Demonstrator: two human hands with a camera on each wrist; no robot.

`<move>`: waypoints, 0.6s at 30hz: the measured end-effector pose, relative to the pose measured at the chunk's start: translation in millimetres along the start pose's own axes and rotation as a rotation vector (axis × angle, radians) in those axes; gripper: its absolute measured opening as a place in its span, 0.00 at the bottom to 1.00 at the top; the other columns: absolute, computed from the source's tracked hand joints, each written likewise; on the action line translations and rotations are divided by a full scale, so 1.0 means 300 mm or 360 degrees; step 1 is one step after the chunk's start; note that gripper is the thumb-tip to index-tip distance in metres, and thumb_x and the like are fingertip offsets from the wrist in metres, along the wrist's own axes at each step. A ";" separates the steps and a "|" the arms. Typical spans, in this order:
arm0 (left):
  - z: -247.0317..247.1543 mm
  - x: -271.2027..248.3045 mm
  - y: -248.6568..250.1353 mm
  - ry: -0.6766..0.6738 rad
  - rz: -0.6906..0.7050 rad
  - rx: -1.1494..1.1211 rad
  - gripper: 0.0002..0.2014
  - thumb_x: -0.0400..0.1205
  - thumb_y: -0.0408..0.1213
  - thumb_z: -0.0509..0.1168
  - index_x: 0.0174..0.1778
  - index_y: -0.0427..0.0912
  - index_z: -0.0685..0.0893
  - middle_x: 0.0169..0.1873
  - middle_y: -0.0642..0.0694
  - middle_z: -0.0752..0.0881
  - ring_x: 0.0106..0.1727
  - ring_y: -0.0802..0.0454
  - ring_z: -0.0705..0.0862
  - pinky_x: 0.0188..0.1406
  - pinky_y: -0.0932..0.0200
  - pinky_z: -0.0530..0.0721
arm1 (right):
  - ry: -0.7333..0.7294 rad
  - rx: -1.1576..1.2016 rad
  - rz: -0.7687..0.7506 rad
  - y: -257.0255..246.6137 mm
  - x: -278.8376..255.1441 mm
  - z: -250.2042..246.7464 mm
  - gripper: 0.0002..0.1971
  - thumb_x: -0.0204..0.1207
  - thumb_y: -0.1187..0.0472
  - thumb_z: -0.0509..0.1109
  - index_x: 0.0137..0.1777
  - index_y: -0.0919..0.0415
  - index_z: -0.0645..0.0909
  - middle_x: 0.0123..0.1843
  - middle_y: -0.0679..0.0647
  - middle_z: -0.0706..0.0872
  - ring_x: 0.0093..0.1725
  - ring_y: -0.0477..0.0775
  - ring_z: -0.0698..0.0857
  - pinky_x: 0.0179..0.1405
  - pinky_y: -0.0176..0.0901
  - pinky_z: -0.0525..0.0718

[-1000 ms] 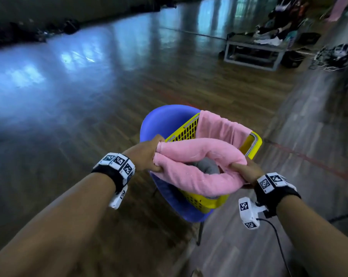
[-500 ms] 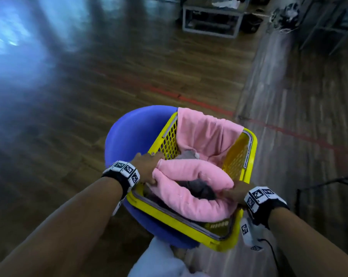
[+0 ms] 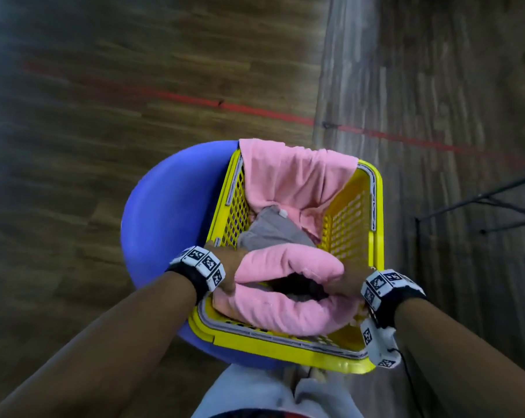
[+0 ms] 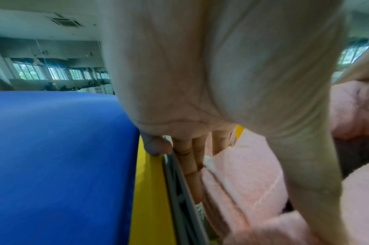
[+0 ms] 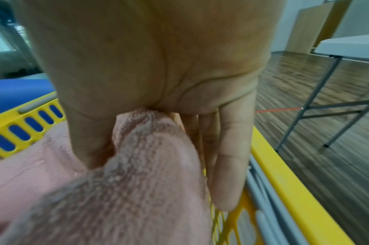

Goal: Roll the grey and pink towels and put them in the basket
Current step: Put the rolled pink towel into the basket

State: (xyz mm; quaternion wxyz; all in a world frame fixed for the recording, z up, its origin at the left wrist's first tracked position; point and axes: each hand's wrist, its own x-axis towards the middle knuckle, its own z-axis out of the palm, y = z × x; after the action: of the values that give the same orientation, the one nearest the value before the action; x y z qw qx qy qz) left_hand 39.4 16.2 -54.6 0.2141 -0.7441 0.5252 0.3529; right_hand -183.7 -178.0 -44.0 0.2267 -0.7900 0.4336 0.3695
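Observation:
A yellow mesh basket (image 3: 285, 348) stands on a blue chair seat (image 3: 170, 206). A rolled pink towel (image 3: 285, 263), bent into a U, sits in the basket's near end. My left hand (image 3: 228, 267) grips its left end beside the basket wall. My right hand (image 3: 348, 282) pinches the right end between thumb and fingers, as the right wrist view shows on the pink towel (image 5: 148, 165). A grey towel (image 3: 273, 230) lies deeper in the basket behind the roll. A second pink towel (image 3: 291, 176) hangs unrolled over the far rim.
Dark wooden floor with a red line (image 3: 195, 101) surrounds the chair. A white folding table (image 5: 351, 46) stands to the right, its legs (image 3: 481, 206) near the basket. My light trousers (image 3: 270, 393) show below the basket.
Both hands have lowered the bent pink roll from above the rim down into the basket's near end. The head view has tilted downward, and the grey towel behind the roll now shows.

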 end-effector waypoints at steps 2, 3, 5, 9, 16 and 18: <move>-0.008 0.016 0.002 0.0071 -0.0006 0.0014 0.45 0.65 0.55 0.78 0.76 0.52 0.65 0.70 0.45 0.77 0.68 0.43 0.80 0.65 0.42 0.73 | 0.0064 0.0127 -0.0025 -0.002 -0.005 -0.003 0.38 0.60 0.36 0.77 0.68 0.54 0.76 0.64 0.59 0.84 0.61 0.60 0.84 0.59 0.49 0.83; -0.009 0.024 0.005 0.0120 -0.0001 0.0005 0.44 0.66 0.53 0.78 0.76 0.50 0.65 0.71 0.44 0.75 0.68 0.40 0.81 0.65 0.42 0.75 | 0.0118 0.0172 -0.0040 -0.007 -0.009 -0.003 0.38 0.61 0.36 0.76 0.69 0.53 0.75 0.65 0.59 0.84 0.62 0.60 0.84 0.60 0.48 0.82; -0.008 0.034 0.009 0.0188 0.0006 -0.0017 0.39 0.70 0.51 0.76 0.73 0.46 0.65 0.71 0.41 0.74 0.65 0.37 0.81 0.63 0.41 0.78 | 0.0182 0.0213 -0.0067 -0.023 -0.016 -0.001 0.38 0.64 0.37 0.75 0.72 0.51 0.72 0.66 0.60 0.82 0.63 0.61 0.83 0.62 0.48 0.81; -0.009 0.051 0.002 0.0214 0.0015 0.0028 0.27 0.74 0.48 0.73 0.66 0.44 0.72 0.61 0.40 0.83 0.60 0.38 0.84 0.53 0.48 0.80 | 0.0224 0.0209 -0.0095 -0.053 -0.026 -0.008 0.33 0.69 0.42 0.73 0.71 0.55 0.71 0.63 0.63 0.84 0.61 0.63 0.83 0.60 0.49 0.81; -0.027 0.054 -0.028 0.0211 0.0025 -0.0235 0.25 0.78 0.48 0.69 0.68 0.45 0.73 0.62 0.40 0.83 0.62 0.39 0.83 0.50 0.50 0.81 | 0.0247 0.0047 -0.0056 -0.075 -0.030 -0.036 0.29 0.75 0.41 0.69 0.72 0.54 0.72 0.64 0.60 0.84 0.62 0.61 0.83 0.59 0.44 0.76; -0.034 0.055 -0.038 0.0212 0.0019 -0.0363 0.27 0.78 0.50 0.68 0.72 0.48 0.72 0.65 0.42 0.82 0.65 0.40 0.81 0.57 0.48 0.83 | 0.0213 0.0021 -0.0062 -0.080 -0.023 -0.054 0.29 0.77 0.41 0.67 0.73 0.54 0.71 0.65 0.59 0.83 0.63 0.60 0.82 0.60 0.44 0.75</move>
State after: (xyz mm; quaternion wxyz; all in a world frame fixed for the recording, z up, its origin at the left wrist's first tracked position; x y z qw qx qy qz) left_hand 56.3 2.9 -60.9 0.0907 -0.7823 0.4990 0.3616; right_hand -159.3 -172.9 -27.7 0.2095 -0.8197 0.4348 0.3085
